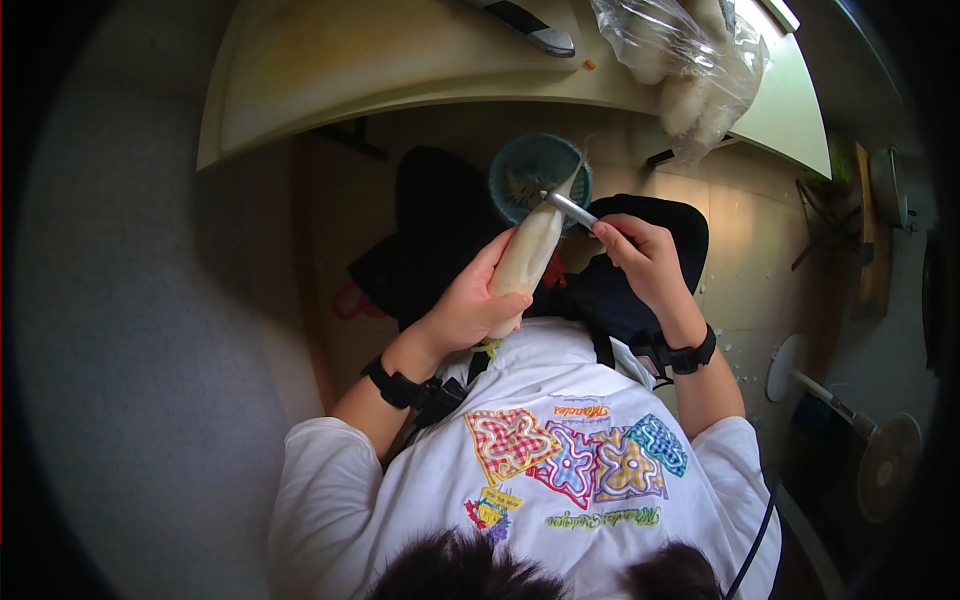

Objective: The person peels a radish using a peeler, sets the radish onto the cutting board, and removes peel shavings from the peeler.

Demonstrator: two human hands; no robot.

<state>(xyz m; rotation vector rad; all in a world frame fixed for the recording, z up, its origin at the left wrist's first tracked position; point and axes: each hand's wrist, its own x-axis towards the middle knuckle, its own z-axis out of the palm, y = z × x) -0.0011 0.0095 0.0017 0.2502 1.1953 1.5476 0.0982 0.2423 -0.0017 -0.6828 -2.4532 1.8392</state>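
Note:
A long white radish [525,257] is in my left hand [468,302], its thin root end pointing up and away from me. The fingers and thumb of that hand wrap round its thick lower part. My right hand [643,252] is closed on the handle of a silver peeler [570,209], whose head lies at the radish near its narrow end. Beneath that end stands a blue-green basket [497,180] with pale peelings [522,186] inside. A small yellow-green stem [487,347] shows below my left hand.
Ahead is a light table [420,85] bearing a black-and-grey tool [535,30], a small orange piece [589,64] and a clear plastic bag [700,75] of white radishes that overhangs the edge. A white fan [888,465] stands at the right.

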